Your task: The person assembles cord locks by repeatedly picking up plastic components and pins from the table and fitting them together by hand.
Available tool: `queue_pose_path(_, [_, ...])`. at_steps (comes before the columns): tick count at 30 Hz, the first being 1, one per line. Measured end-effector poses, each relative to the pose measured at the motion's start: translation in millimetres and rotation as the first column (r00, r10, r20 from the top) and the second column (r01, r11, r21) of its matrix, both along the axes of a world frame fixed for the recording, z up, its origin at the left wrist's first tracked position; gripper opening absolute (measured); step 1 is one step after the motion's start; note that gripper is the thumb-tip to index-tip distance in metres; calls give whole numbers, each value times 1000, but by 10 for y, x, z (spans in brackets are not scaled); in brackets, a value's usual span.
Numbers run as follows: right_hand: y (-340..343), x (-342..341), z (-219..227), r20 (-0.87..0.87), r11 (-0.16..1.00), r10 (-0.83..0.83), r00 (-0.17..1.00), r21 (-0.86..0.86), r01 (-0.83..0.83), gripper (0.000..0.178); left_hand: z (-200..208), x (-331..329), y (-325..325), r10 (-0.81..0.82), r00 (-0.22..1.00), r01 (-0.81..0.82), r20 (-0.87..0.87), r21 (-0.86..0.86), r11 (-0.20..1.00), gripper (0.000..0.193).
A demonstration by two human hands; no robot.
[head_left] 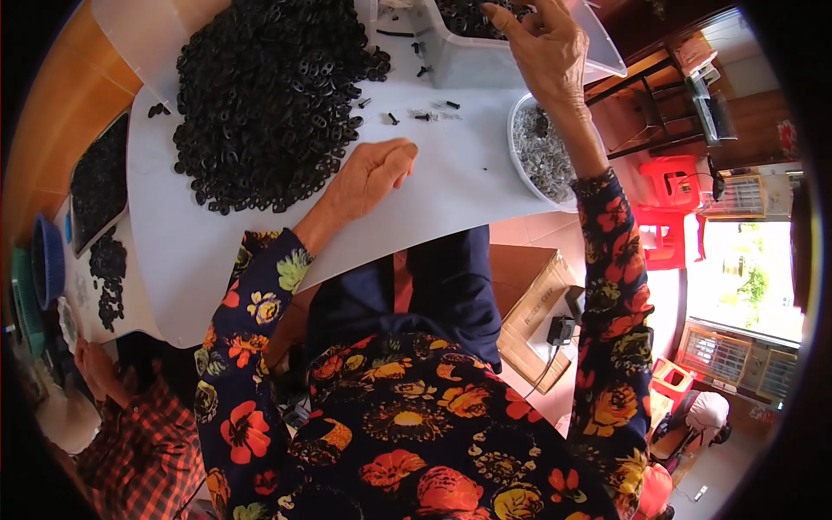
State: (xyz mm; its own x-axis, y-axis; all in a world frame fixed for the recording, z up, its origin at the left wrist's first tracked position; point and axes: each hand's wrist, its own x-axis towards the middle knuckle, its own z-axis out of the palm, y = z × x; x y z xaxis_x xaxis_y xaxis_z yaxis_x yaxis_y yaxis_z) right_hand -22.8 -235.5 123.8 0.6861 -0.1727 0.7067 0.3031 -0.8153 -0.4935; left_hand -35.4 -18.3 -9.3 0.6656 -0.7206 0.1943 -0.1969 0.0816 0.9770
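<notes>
My left hand (374,178) rests on the pale tabletop beside a large heap of small black oval pieces with holes (264,104). Its fingers are curled in, and anything inside them is hidden. Over a translucent plastic bin (477,62) at the far right is my right hand (555,56). Thumb and fingers are apart there, partly cut off by the picture's upper edge, above dark small parts (472,19) in the bin. Below my right wrist, a white bowl (517,160) holds many small clear pieces (542,156).
Several loose black pins (423,116) lie between heap and bin. At left are a tray of black pieces (97,186), a smaller pile (108,269) and a blue basket (48,260). Someone in a checked shirt (143,451) sits there. A cardboard box (529,321) stands below the table.
</notes>
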Motion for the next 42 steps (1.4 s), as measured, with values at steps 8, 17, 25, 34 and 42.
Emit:
queue_pose_path(8, [536, 80, -482, -216, 877, 299, 930, -322, -357, 9, 82, -34, 20, 24, 994, -12, -106, 113, 994, 37])
queue_pose_path(17, [692, 496, -1017, -538, 834, -145, 831, -519, -190, 14, 32, -38, -42, 19, 998, -16, -60, 43, 999, 40])
queue_pose_path(25, [717, 619, -1002, -538, 796, -141, 831, -560, -228, 7, -13, -18, -30, -10, 999, 13, -35, 83, 996, 39])
queue_pose_path(34, [677, 568, -1000, -532, 823, -94, 842, -517, -235, 6, 61, -44, -53, 34, 993, -28, -114, 57, 998, 36])
queue_pose_path(42, [651, -162, -959, -360, 959, 270, 893, 185, -216, 16, 28, -57, 42, 209, 955, -234, 211, 104, 967, 20])
